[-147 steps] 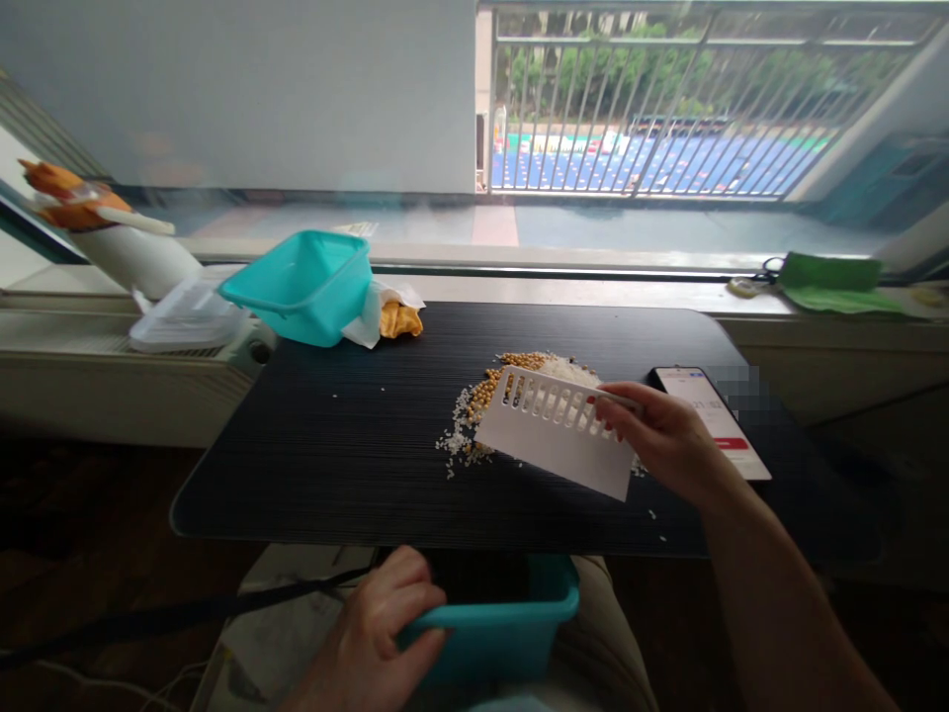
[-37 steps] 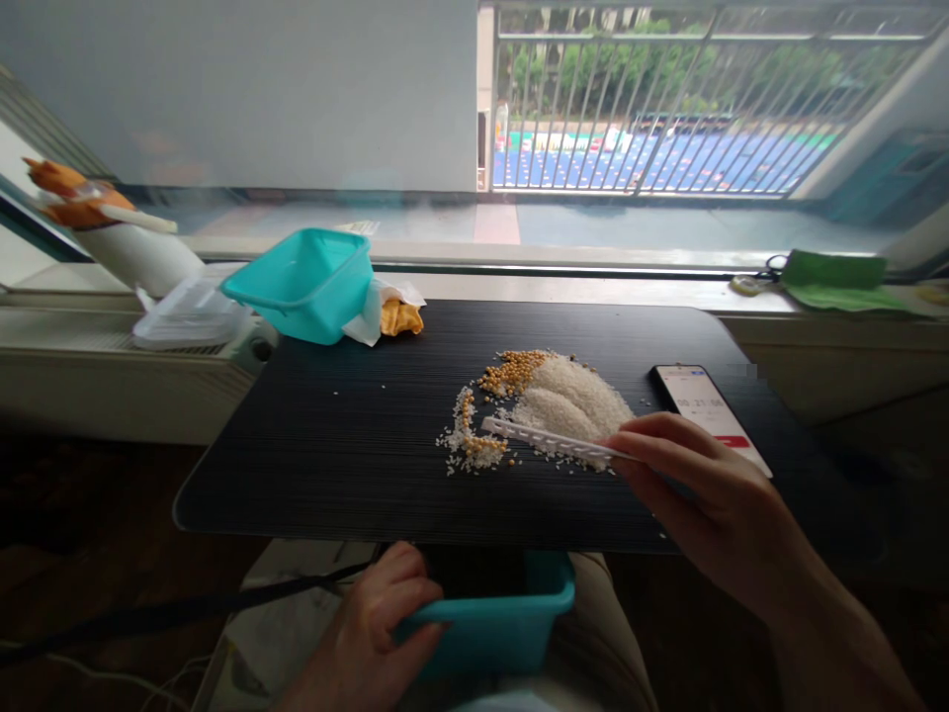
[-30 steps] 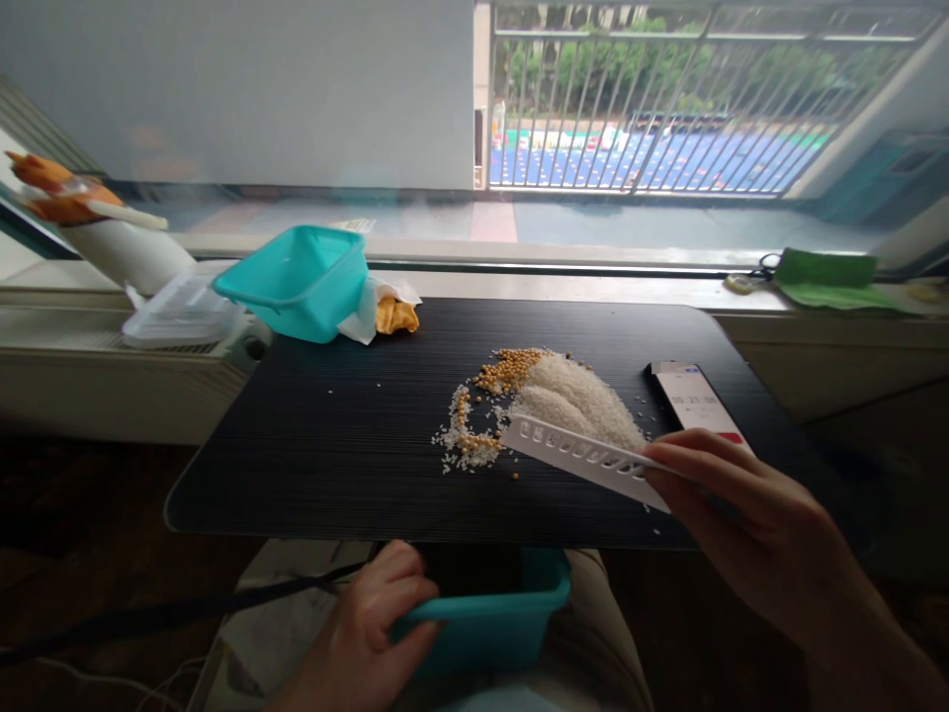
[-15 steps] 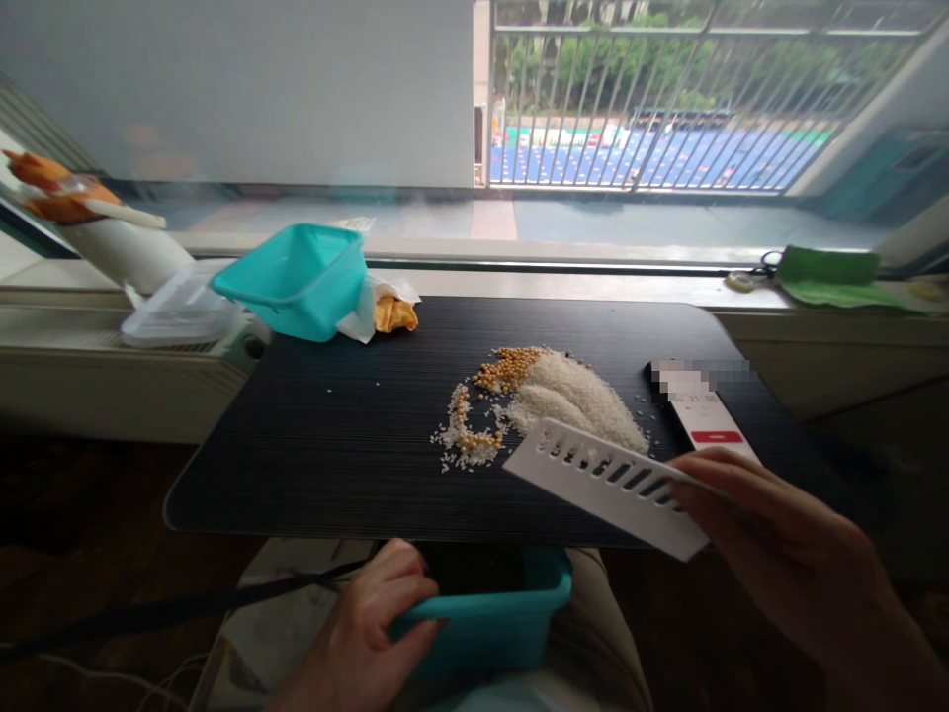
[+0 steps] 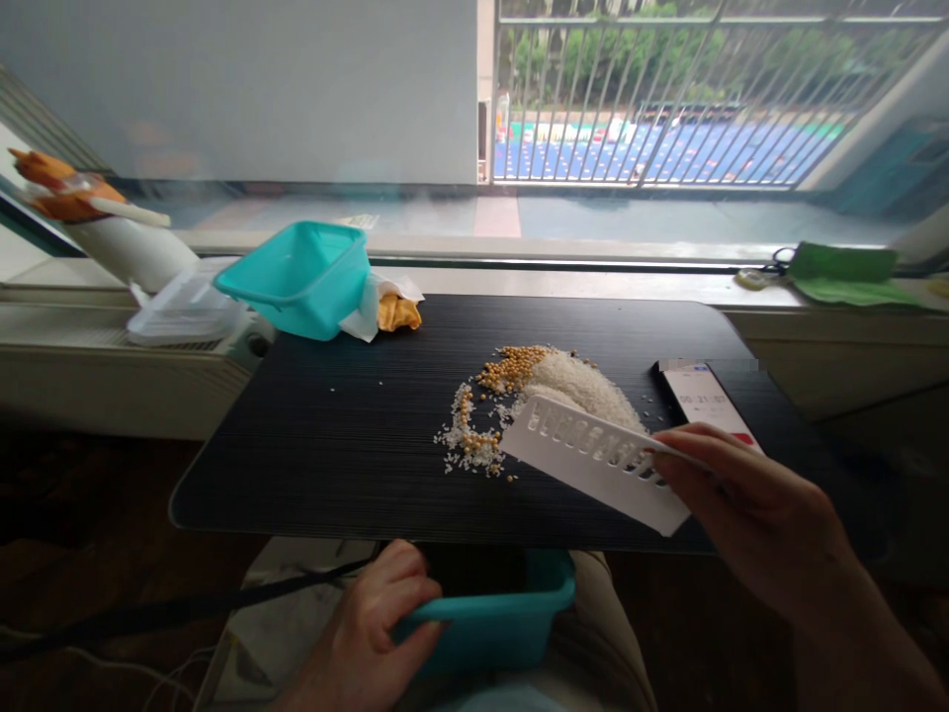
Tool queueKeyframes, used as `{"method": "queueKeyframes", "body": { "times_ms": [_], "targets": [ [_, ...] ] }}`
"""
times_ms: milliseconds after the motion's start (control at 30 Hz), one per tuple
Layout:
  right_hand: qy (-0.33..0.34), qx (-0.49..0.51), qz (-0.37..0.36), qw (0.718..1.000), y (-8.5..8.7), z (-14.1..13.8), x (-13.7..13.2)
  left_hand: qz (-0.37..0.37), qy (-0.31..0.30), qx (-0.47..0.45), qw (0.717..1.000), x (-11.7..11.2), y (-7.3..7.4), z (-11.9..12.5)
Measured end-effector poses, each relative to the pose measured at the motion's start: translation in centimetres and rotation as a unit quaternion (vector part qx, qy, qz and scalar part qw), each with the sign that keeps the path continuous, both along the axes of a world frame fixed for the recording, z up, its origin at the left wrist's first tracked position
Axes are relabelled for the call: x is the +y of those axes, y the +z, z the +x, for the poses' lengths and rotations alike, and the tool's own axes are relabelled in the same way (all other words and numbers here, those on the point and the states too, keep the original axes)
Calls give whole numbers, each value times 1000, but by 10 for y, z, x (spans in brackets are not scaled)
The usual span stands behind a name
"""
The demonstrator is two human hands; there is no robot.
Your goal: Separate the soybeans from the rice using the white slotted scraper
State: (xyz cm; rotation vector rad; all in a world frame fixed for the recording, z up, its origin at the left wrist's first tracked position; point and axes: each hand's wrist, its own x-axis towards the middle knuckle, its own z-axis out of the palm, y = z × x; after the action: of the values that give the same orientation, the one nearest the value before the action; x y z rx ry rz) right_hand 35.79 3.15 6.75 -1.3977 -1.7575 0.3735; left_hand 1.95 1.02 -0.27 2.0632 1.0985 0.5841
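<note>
My right hand (image 5: 741,494) is closed on the right end of a white slotted plastic strip (image 5: 585,470), tilted over the near side of a heap of white rice (image 5: 585,381). Yellow beans (image 5: 514,366) lie against the heap's far left side. A smaller curved trail of mixed rice and beans (image 5: 474,440) is left of the strip's tip. Below the table's front edge, my left hand (image 5: 386,613) grips the rim of a turquoise plastic bin (image 5: 489,628) on my lap, thumb outside and fingers over the rim. The bin's inside is dark, its contents hidden.
On the black table (image 5: 311,455), a second turquoise bin (image 5: 297,287) stands at the back left beside a crumpled orange-and-white wrapper (image 5: 398,311). A phone (image 5: 704,400) lies at the right. A clear plastic lid (image 5: 189,307) and a green cloth (image 5: 845,267) rest by the window.
The strip in my right hand has moved slightly up and left, covering more of the rice heap. One bean now lies apart near the strip's tip. My left hand keeps its grip.
</note>
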Motion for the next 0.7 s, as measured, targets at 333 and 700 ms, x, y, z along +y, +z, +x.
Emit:
{"method": "queueKeyframes", "body": {
  "times_ms": [333, 700],
  "targets": [
    [-2, 4, -22, 1000, 4, 14, -20, -23, 0, 15, 1000, -2, -2, -1],
    [0, 26, -23, 999, -2, -8, -6, -25, 1, 24, 999, -2, -3, -3]
  ]
}}
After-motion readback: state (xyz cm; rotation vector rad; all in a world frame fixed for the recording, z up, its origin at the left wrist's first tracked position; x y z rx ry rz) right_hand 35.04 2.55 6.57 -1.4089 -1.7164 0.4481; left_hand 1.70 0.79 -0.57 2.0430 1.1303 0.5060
